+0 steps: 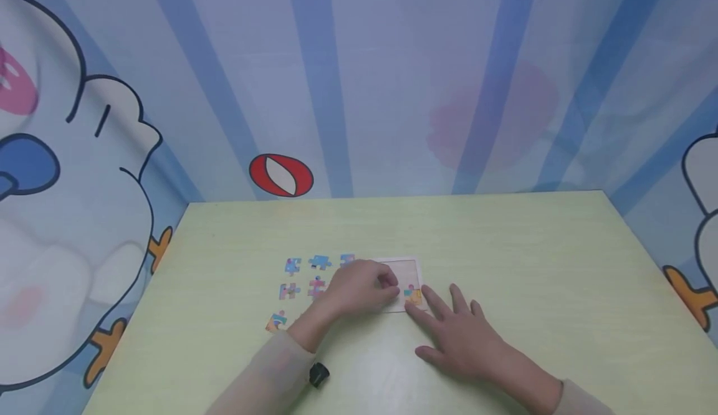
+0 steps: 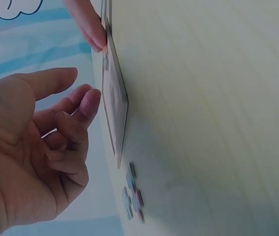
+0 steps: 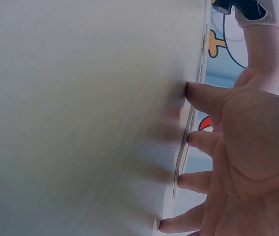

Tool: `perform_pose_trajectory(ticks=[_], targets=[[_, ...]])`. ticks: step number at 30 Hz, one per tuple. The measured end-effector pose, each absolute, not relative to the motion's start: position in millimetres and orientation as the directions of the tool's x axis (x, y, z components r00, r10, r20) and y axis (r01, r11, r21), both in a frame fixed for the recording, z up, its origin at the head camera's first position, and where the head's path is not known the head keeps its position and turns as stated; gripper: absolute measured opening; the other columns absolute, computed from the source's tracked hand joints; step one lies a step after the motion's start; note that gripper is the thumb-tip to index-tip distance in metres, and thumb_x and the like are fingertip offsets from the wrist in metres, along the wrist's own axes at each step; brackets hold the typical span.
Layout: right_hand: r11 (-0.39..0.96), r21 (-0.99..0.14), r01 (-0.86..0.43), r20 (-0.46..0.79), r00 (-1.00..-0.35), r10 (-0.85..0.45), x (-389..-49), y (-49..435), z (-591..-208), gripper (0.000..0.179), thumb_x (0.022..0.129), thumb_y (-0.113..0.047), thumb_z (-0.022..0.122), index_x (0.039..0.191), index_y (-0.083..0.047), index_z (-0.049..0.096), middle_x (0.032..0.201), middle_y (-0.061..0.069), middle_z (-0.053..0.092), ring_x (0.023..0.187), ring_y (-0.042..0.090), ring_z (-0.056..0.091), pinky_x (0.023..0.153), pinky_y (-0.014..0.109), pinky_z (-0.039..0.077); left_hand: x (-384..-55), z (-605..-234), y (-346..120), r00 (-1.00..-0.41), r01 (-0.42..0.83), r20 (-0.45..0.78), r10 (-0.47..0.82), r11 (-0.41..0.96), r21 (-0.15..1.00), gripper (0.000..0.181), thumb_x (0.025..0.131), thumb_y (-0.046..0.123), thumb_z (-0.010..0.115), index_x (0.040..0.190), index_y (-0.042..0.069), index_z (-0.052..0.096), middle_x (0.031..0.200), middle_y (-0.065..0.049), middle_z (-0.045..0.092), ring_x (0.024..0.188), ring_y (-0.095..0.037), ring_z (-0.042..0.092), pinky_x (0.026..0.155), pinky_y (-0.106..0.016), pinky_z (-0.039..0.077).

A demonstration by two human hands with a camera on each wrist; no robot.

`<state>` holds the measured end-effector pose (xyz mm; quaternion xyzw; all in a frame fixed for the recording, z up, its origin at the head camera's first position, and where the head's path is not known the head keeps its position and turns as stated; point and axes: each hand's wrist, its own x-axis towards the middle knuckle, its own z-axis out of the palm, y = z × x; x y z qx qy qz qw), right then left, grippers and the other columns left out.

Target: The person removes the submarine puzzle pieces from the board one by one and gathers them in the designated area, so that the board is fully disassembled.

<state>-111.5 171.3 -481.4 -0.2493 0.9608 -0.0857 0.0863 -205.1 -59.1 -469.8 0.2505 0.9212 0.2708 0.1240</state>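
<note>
A thin puzzle tray with a pale rim lies on the table. One jigsaw piece, orange and pink, sits in its lower right corner. Over the tray's left part hovers my left hand, fingers loosely bent. In the left wrist view its thumb and fingertips stand apart, and no piece shows between them. My right hand is spread, palm down, its fingertips at the tray's lower right corner beside the piece. Part of the tray and some loose pieces are hidden behind the left hand and forearm.
Several loose jigsaw pieces lie in rough rows left of the tray. A small black object is by the left sleeve. The pale table meets a blue-striped cartoon backdrop at its far edge.
</note>
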Motion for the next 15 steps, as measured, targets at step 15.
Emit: perform_pose_trajectory(ticks=[15], targets=[[0.851, -0.195, -0.487, -0.091, -0.855, -0.511, -110.4, 172.6, -484.1, 0.066, 0.099, -0.054, 0.062, 0.158, -0.031, 0.045, 0.166, 0.013, 0.033, 0.138, 0.067, 0.031, 0.094, 0.08, 0.038, -207.1, -480.8, -32.9, -0.851, 0.358, -0.151, 0.502, 0.766, 0.534, 0.01, 0.092, 0.031, 0.074, 0.097, 0.023, 0.077, 0.082, 0.017, 0.065, 0.076, -0.006, 0.059, 0.071, -0.03, 0.048]])
